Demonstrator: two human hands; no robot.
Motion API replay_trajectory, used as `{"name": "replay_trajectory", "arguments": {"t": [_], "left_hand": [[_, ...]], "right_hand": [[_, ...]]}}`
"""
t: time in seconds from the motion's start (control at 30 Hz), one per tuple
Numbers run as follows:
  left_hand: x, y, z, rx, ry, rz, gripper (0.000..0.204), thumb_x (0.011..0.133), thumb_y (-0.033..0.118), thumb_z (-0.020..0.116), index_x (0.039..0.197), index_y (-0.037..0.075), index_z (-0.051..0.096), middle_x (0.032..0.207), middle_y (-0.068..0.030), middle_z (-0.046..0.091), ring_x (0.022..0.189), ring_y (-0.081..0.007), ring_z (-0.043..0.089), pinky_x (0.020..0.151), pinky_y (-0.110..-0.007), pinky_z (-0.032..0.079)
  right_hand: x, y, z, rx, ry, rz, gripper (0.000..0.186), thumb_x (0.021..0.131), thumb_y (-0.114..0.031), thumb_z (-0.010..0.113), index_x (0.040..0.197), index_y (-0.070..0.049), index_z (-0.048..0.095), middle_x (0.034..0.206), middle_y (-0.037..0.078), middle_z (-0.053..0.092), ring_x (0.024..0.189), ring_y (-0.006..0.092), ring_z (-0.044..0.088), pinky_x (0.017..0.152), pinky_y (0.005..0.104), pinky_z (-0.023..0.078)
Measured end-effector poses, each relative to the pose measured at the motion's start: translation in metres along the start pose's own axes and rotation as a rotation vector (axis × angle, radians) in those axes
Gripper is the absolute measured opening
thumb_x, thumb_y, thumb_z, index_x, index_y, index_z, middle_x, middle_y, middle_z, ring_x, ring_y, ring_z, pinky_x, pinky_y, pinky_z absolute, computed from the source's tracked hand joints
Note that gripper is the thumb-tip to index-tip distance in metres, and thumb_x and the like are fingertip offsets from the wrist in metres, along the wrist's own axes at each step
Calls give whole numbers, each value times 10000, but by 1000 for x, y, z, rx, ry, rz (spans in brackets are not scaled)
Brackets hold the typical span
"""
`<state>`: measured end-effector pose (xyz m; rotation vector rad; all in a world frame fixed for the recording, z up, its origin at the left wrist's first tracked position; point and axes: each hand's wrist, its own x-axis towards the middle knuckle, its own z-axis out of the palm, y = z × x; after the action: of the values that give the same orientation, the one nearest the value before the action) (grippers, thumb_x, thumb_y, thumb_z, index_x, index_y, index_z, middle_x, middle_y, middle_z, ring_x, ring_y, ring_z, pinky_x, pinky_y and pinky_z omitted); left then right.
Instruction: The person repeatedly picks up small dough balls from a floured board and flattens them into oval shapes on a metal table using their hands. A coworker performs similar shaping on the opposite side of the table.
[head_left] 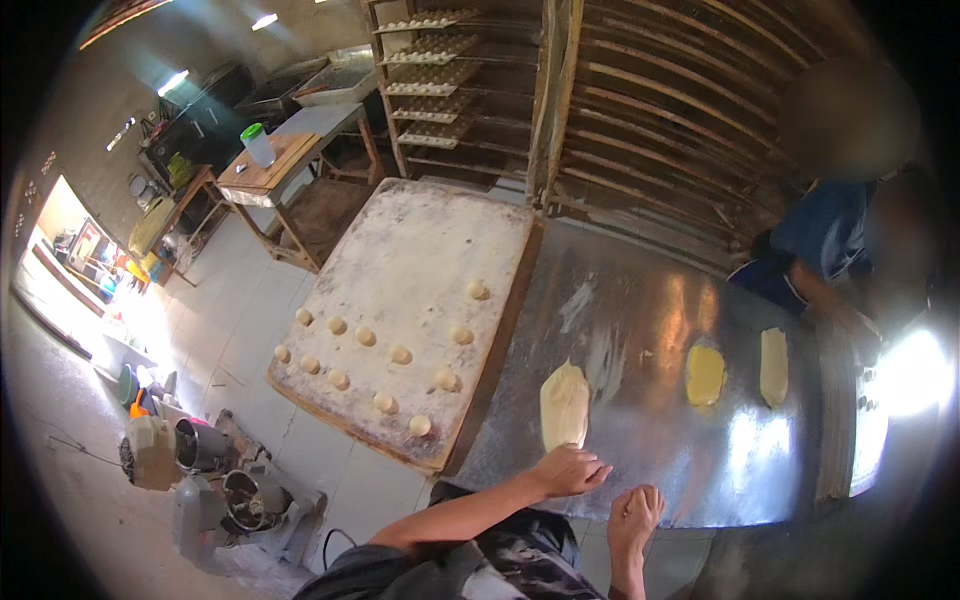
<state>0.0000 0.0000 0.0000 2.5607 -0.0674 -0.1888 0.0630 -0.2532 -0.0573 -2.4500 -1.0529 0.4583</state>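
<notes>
Mixed light: dim room, harsh bright spots. Daylight pouring through doorway (72, 225) at left, blown out, washing nearby floor (235, 265) pale. Strong white glare at right edge, detail lost. Bluish streaks flaring from gaps high on left wall (190, 125). Metal table (640, 460) shiny, orange and white reflections. Stretched dough (565, 405) well lit, outline clear. Slatted rack (660, 125) in brown shadow. Co-worker's head (850, 115) blurred out. Fisheye bend toward rim, corners black.
</notes>
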Motion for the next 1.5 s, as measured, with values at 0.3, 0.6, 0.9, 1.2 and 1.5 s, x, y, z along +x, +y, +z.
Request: {"name": "replay_trajectory", "arguments": {"t": [0.3, 0.6, 0.9, 1.2, 1.5], "left_hand": [[-14, 15, 0, -245, 449, 49, 138, 959, 213, 662, 1004, 90, 705, 1038, -92, 665, 975, -305, 653, 837, -421, 531], [-36, 6, 15, -463, 1048, -120, 93, 948, 60, 600, 958, 10, 678, 1053, -169, 665, 999, -318, 656, 876, -409, 542], [-25, -8, -5, -305, 1083, -101, 155, 960, 140, 569, 978, 31, 677, 1050, -175, 670, 1001, -343, 652, 899, -433, 530], [24, -24, 1, 151, 652, 142, 227, 875, 235, 678, 675, 146, 618, 641, 13, 596, 619, -181, 592, 718, -363, 409], [21, -10, 0, 17, 684, 1, 154, 916, 285, 703, 908, 132, 722, 956, -24, 660, 922, -215, 645, 879, -415, 439]], "right_hand": [[126, -34, -24, -205, 182, 29, 635, 981, -299, 562, 1537, -46, 388, 1590, 304, 324, 1481, 492, 279, 1226, 564, 211], [127, -29, -37, -286, 374, 29, 551, 951, -191, 583, 1452, 7, 469, 1532, 320, 394, 1479, 480, 291, 1224, 564, 224], [111, -74, -78, 150, 26, 56, 322, 879, -38, 543, 1172, -47, 678, 1201, 212, 688, 1003, 389, 707, 841, 478, 574], [60, -86, -46, 954, -193, 548, 384, 1038, -294, 522, 876, 23, 664, 697, 102, 583, 643, 187, 569, 598, 373, 479], [115, -44, -46, -302, 399, 115, 518, 864, -158, 621, 1359, -35, 532, 1477, 270, 456, 1454, 471, 327, 1213, 617, 160]]}}
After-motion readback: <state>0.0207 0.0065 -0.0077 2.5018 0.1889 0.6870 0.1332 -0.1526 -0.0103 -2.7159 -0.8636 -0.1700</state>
